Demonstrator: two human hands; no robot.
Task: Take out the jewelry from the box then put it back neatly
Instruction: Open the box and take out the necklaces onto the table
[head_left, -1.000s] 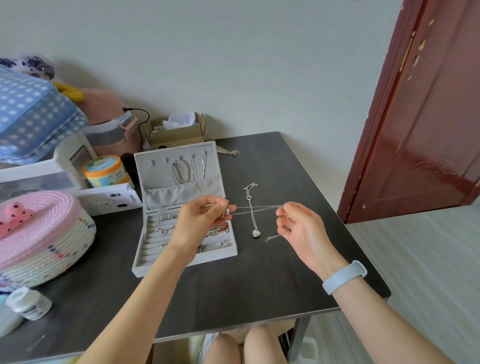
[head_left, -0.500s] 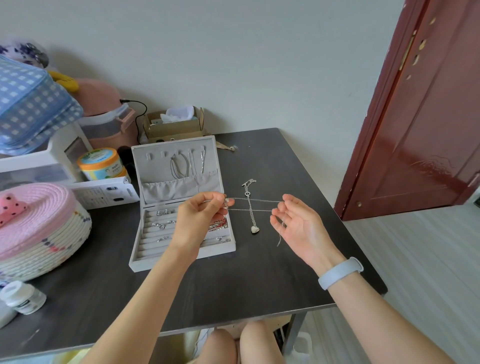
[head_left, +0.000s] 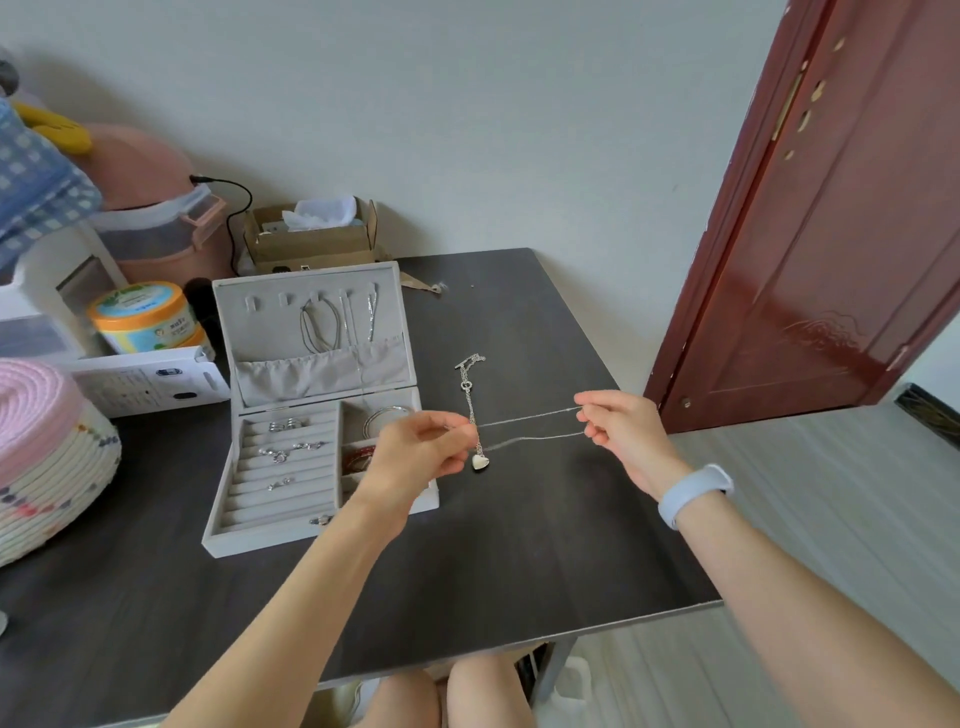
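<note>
Your left hand (head_left: 415, 452) and right hand (head_left: 618, 431) each pinch an end of the chain (head_left: 530, 427), stretched taut above the table (head_left: 545, 545) so it won't tangle, right of the open box (head_left: 311, 499), crossing over the laid-out pendant (head_left: 480, 462)

Matt grey velvety jewelry box (head_left: 317, 538), shiny thin metal chain (head_left: 530, 427), matt dark wood-grain table (head_left: 519, 561).

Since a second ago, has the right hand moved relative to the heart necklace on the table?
Yes. The right hand has drawn rightward, away from the heart necklace.
</note>
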